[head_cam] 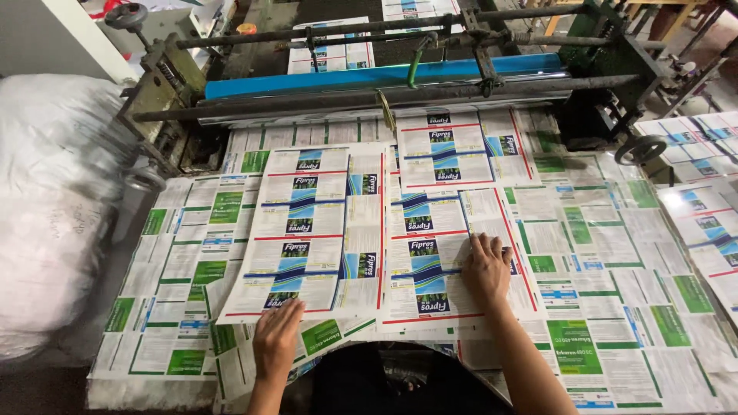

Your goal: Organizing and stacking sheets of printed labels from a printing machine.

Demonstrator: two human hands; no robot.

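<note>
I see both hands flat on printed carton sheets spread over the worktop in the lower half of the frame. My left hand presses, fingers together and closed on nothing, on the lower edge of the left blue-and-white sheet, low centre-left. My right hand lies spread, palm down, holding nothing, on the right blue-and-white sheet just right of centre. The two sheets lie side by side, their inner edges touching or overlapping; I cannot tell which. As I judge it, the glossy sheets could slide askew under flat palms, since neither hand pinches an edge. The roller machine runs across the top of the frame.
</note>
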